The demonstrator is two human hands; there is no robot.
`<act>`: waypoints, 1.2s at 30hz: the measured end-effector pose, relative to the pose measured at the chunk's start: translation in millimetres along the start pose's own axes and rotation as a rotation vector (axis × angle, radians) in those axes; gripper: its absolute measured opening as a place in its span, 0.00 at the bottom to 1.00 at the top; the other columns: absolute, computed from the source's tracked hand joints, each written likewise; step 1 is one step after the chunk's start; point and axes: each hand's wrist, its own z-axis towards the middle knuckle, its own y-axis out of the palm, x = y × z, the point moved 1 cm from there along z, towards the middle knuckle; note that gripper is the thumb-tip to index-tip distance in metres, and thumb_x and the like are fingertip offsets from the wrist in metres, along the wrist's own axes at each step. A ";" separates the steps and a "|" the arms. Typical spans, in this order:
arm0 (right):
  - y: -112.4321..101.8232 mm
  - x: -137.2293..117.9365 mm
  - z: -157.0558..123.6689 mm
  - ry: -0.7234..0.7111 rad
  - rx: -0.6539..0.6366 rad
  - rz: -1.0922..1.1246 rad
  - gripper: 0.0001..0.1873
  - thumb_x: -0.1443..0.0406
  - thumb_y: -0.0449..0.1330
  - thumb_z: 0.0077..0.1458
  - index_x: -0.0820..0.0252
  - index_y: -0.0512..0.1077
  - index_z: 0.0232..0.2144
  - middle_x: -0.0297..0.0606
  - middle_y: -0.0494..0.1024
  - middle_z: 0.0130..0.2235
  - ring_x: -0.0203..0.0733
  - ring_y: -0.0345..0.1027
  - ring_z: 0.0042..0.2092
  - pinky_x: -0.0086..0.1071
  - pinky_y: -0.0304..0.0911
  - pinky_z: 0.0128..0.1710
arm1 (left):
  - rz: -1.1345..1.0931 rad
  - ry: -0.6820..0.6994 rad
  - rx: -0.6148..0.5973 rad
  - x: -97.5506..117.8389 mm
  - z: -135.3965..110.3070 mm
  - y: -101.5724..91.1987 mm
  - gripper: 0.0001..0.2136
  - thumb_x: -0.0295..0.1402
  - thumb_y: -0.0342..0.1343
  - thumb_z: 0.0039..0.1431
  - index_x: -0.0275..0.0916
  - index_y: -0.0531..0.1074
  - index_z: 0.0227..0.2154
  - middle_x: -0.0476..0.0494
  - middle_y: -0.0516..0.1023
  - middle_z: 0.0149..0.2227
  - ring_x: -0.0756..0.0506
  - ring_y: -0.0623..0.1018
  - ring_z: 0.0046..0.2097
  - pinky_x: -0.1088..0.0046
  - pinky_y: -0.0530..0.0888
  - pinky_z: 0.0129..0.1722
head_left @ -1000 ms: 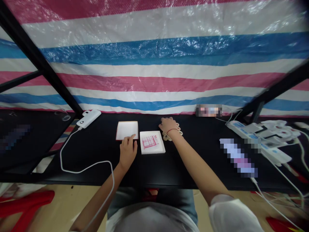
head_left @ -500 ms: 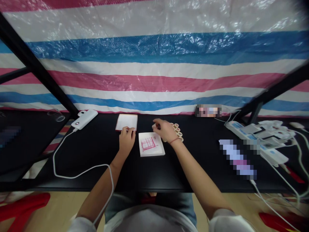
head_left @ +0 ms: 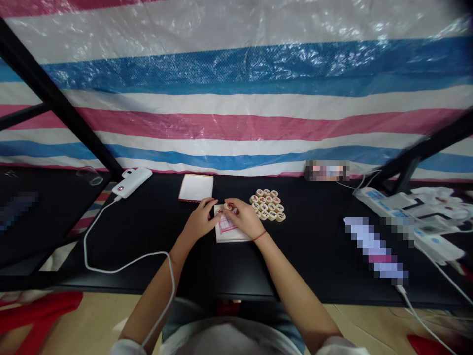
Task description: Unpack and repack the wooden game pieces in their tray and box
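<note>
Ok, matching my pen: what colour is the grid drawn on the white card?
The grid is pinkish-red, best seen in the head view.

Black desk (head_left: 314,268) under it all. Near the back left, a white power bank (head_left: 132,182) trailing a white cable (head_left: 85,246); at the back centre, a white square pad with a red rim (head_left: 195,187); in front of it, a white card printed with a red grid (head_left: 229,237); just right, a tight cluster of round wooden xiangqi pieces (head_left: 266,205); at the far right, a white power strip (head_left: 380,206), plus pixelated objects (head_left: 375,251).
</note>
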 end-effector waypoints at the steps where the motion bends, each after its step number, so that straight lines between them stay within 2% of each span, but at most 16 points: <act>1: -2.2 2.2 -0.9 -0.009 0.038 0.028 0.13 0.67 0.57 0.57 0.58 0.70 0.46 0.42 0.77 0.47 0.41 0.72 0.47 0.35 0.66 0.49 | 0.021 -0.012 -0.013 2.6 1.0 1.6 0.19 0.35 0.54 0.58 0.43 0.67 0.54 0.42 0.70 0.55 0.52 0.75 0.29 0.71 0.75 0.39; 3: -4.5 5.0 -2.5 -0.043 0.086 0.054 0.12 0.68 0.56 0.56 0.58 0.71 0.44 0.43 0.75 0.46 0.41 0.71 0.47 0.35 0.66 0.48 | 0.060 -0.038 -0.025 7.5 3.4 5.1 0.20 0.35 0.56 0.56 0.45 0.69 0.52 0.44 0.72 0.53 0.49 0.77 0.35 0.71 0.75 0.39; 6: -3.8 5.3 -4.0 -0.082 0.090 0.055 0.11 0.69 0.55 0.56 0.58 0.72 0.41 0.43 0.73 0.45 0.41 0.70 0.47 0.36 0.66 0.48 | 0.114 -0.071 -0.041 10.8 6.7 10.0 0.16 0.32 0.56 0.56 0.46 0.71 0.48 0.46 0.75 0.48 0.45 0.78 0.43 0.70 0.75 0.41; 8: -1.7 4.1 -4.1 -0.079 0.058 0.056 0.12 0.70 0.54 0.56 0.57 0.73 0.41 0.42 0.72 0.44 0.41 0.71 0.46 0.36 0.66 0.48 | 0.122 -0.071 -0.042 9.0 8.3 12.4 0.14 0.30 0.54 0.57 0.46 0.72 0.46 0.46 0.76 0.47 0.44 0.78 0.44 0.69 0.74 0.43; 11: 1.5 1.4 -2.4 -0.100 -0.004 0.014 0.13 0.71 0.54 0.56 0.57 0.72 0.42 0.41 0.74 0.45 0.41 0.70 0.47 0.36 0.64 0.49 | 0.057 -0.049 -0.029 2.8 9.3 14.6 0.16 0.28 0.54 0.55 0.44 0.71 0.48 0.45 0.76 0.48 0.44 0.78 0.45 0.67 0.74 0.47; 16: 5.9 -3.1 2.0 -0.124 -0.110 -0.207 0.09 0.71 0.57 0.56 0.57 0.73 0.38 0.39 0.78 0.45 0.45 0.67 0.47 0.37 0.61 0.46 | -0.064 0.001 -0.009 -4.8 8.6 16.8 0.21 0.27 0.56 0.52 0.40 0.68 0.51 0.41 0.75 0.52 0.43 0.75 0.51 0.64 0.72 0.53; 19: 8.3 -4.8 1.6 -0.136 -0.152 -0.283 0.09 0.71 0.58 0.56 0.56 0.74 0.39 0.38 0.78 0.47 0.46 0.65 0.48 0.38 0.60 0.44 | -0.090 0.014 -0.020 -5.2 8.1 17.2 0.23 0.26 0.55 0.52 0.38 0.67 0.52 0.40 0.74 0.52 0.43 0.75 0.51 0.64 0.72 0.53; 21: 5.8 -3.8 0.7 -0.152 -0.115 -0.255 0.11 0.70 0.57 0.56 0.55 0.75 0.40 0.38 0.77 0.49 0.46 0.65 0.48 0.38 0.60 0.46 | -0.090 0.002 -0.032 -3.1 8.2 16.8 0.23 0.26 0.55 0.51 0.39 0.67 0.53 0.41 0.74 0.51 0.44 0.76 0.49 0.65 0.73 0.51; 23: -3.6 1.0 1.3 -0.149 -0.025 -0.197 0.12 0.70 0.56 0.56 0.56 0.74 0.42 0.40 0.76 0.49 0.45 0.66 0.49 0.39 0.61 0.49 | -0.063 -0.032 -0.043 1.3 9.1 15.6 0.22 0.27 0.56 0.52 0.40 0.67 0.52 0.41 0.74 0.51 0.43 0.76 0.49 0.66 0.73 0.50; 25: -20.8 10.6 4.9 -0.078 0.089 -0.182 0.12 0.69 0.54 0.57 0.59 0.74 0.42 0.42 0.77 0.47 0.44 0.68 0.48 0.38 0.61 0.50 | -0.013 -0.090 -0.067 7.7 11.2 13.8 0.21 0.31 0.57 0.53 0.41 0.68 0.51 0.43 0.74 0.50 0.43 0.76 0.49 0.66 0.73 0.49; 28: -53.9 32.6 16.8 0.217 0.202 -0.323 0.14 0.67 0.52 0.57 0.61 0.74 0.43 0.45 0.77 0.45 0.45 0.71 0.45 0.37 0.63 0.47 | 0.087 -0.181 -0.160 17.7 16.3 10.8 0.17 0.37 0.56 0.56 0.44 0.69 0.49 0.45 0.74 0.49 0.42 0.77 0.46 0.67 0.73 0.44; 29: -63.7 40.5 22.3 0.340 0.177 -0.385 0.15 0.66 0.54 0.56 0.60 0.74 0.44 0.45 0.77 0.46 0.46 0.71 0.45 0.37 0.64 0.46 | 0.124 -0.201 -0.192 20.3 18.0 10.0 0.15 0.36 0.55 0.57 0.45 0.70 0.47 0.45 0.74 0.48 0.43 0.77 0.46 0.68 0.73 0.43; 31: -78.0 53.9 34.3 0.509 0.030 -0.481 0.16 0.62 0.55 0.56 0.60 0.75 0.45 0.45 0.77 0.46 0.48 0.72 0.45 0.36 0.64 0.44 | 0.184 -0.226 -0.232 23.4 20.7 8.9 0.13 0.34 0.53 0.58 0.45 0.71 0.46 0.46 0.74 0.48 0.43 0.78 0.44 0.69 0.73 0.41; 34: -85.1 65.3 51.6 0.604 -0.228 -0.566 0.18 0.59 0.56 0.55 0.60 0.74 0.46 0.47 0.77 0.47 0.49 0.72 0.48 0.35 0.64 0.45 | 0.214 -0.235 -0.230 23.6 21.2 8.6 0.13 0.31 0.51 0.58 0.46 0.71 0.46 0.47 0.74 0.48 0.44 0.77 0.44 0.71 0.72 0.42; 36: -82.9 67.6 60.3 0.627 -0.339 -0.600 0.19 0.59 0.57 0.55 0.61 0.74 0.47 0.49 0.78 0.47 0.50 0.72 0.49 0.35 0.65 0.45 | 0.195 -0.223 -0.216 22.4 19.5 8.9 0.15 0.30 0.51 0.58 0.46 0.71 0.47 0.47 0.74 0.48 0.45 0.77 0.45 0.71 0.72 0.44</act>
